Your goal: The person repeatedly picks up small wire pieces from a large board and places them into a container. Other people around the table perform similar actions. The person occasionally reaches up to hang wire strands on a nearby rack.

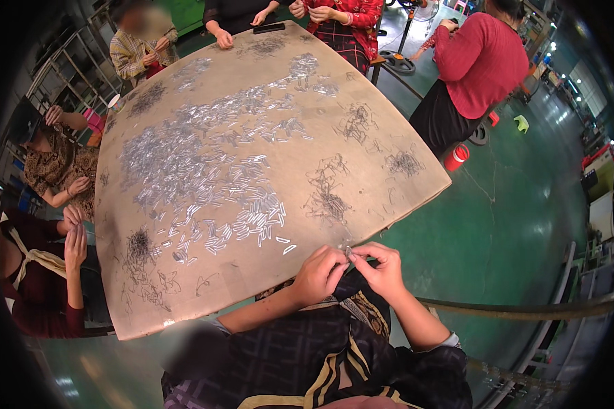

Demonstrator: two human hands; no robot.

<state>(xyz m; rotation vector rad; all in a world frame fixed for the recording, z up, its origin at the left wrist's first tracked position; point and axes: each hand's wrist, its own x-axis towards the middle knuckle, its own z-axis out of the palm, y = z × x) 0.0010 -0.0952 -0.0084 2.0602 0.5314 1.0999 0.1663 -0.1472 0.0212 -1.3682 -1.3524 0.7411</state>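
Both our hands, left hand [318, 274] and right hand [383, 268], pinch one small metal piece [348, 253] at lower centre, fingertips clamped together. We judge assembly under way; next needs another silver tube [290, 249] from the tabletop [361, 198].

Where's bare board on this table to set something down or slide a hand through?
Free: the table's right corner, past the wire tangles, and the near-left strip below the dark wire pile. Crowded: the silver tubes cover the middle and left. Both hands, left and right, pinch a small piece at the near edge.
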